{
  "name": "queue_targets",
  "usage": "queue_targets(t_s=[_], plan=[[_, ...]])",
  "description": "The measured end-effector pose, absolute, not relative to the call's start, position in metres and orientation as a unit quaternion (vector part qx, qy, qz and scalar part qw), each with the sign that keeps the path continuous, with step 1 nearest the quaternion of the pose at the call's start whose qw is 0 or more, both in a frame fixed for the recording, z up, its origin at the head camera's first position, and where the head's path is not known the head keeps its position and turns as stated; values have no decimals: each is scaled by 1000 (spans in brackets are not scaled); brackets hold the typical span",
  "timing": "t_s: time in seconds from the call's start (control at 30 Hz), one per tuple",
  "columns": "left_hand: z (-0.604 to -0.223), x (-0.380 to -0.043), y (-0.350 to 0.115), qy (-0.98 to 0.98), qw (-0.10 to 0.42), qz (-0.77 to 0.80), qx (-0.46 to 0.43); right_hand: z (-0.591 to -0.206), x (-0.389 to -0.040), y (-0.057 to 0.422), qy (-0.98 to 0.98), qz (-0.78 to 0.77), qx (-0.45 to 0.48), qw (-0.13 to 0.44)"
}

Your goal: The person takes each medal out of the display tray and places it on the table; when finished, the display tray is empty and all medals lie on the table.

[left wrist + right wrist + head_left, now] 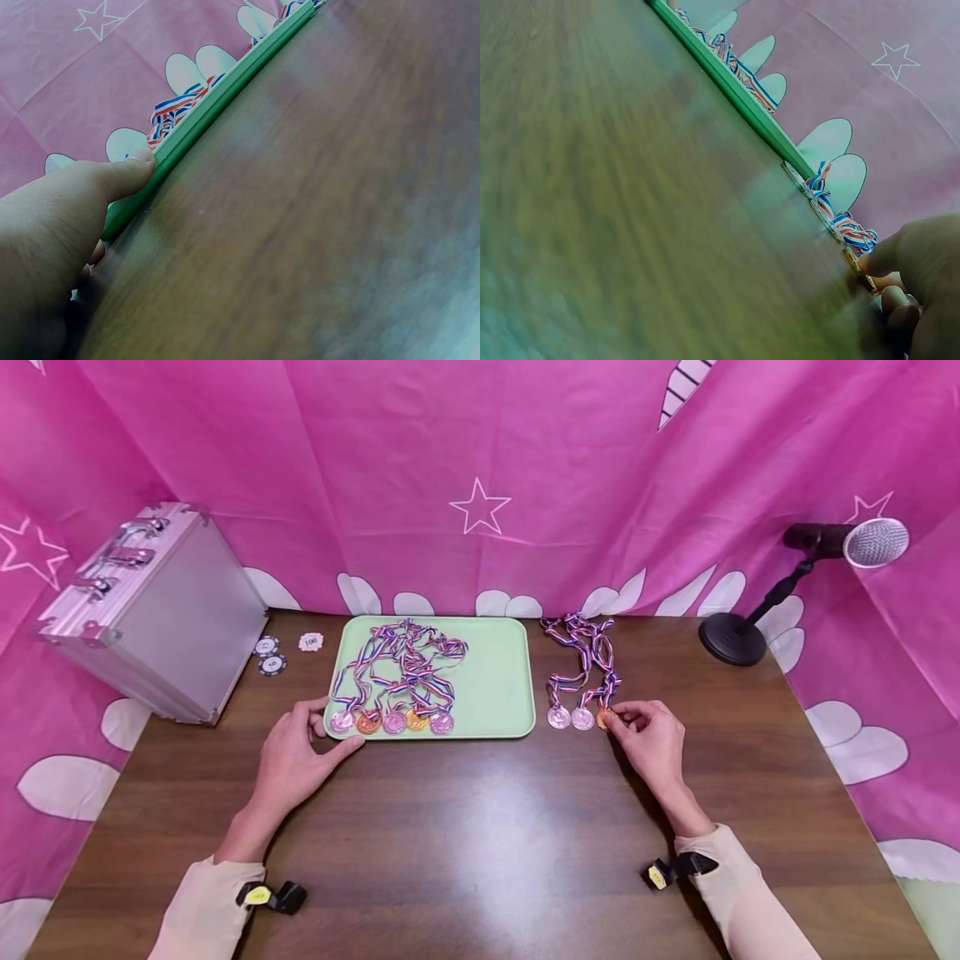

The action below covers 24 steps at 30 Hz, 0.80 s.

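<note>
A light green tray (pixel 491 685) lies on the table with several medals on it, their striped ribbons (pixel 408 660) in a tangle behind them. My left hand (pixel 296 756) holds the tray's near left corner, thumb along the front rim and fingers round the left side. To the right of the tray, two silver medals (pixel 558 717) and an orange-gold medal (pixel 602 719) lie in a row with ribbons (pixel 581 652) stretching back. My right hand (pixel 651 739) pinches the orange-gold medal at its right edge; the thumb is against it in the right wrist view.
An upright silver case (pixel 180 618) stands at the left back. Poker chips (pixel 272 665) lie between it and the tray, with a pale chip (pixel 311 642) apart. A microphone (pixel 873 542) on a round-based stand (pixel 732 639) is at the right back. A pink curtain (pixel 405 468) hangs behind the table.
</note>
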<state>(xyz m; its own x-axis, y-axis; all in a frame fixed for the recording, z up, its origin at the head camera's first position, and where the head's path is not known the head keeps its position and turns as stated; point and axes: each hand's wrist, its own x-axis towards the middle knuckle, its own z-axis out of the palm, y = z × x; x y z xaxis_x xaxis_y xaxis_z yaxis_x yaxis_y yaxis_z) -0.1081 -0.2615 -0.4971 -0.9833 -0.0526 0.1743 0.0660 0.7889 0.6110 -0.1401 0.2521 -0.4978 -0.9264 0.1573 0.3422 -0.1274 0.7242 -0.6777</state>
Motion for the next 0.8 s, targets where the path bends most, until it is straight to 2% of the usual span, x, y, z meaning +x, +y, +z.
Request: queue_targets(t_s=[0.43,0.63,0.8], plan=[[-499,-108,-262,-941,96,-325,-7,-500,-136,250,-893,397,-36,208],[-499,-108,-263,-940,93,-327,-1,-497,-130,241,-872,422,-17,248],[-499,-109,-261,-940,100,-327,-8,-492,-123,224,-863,437,4,253]])
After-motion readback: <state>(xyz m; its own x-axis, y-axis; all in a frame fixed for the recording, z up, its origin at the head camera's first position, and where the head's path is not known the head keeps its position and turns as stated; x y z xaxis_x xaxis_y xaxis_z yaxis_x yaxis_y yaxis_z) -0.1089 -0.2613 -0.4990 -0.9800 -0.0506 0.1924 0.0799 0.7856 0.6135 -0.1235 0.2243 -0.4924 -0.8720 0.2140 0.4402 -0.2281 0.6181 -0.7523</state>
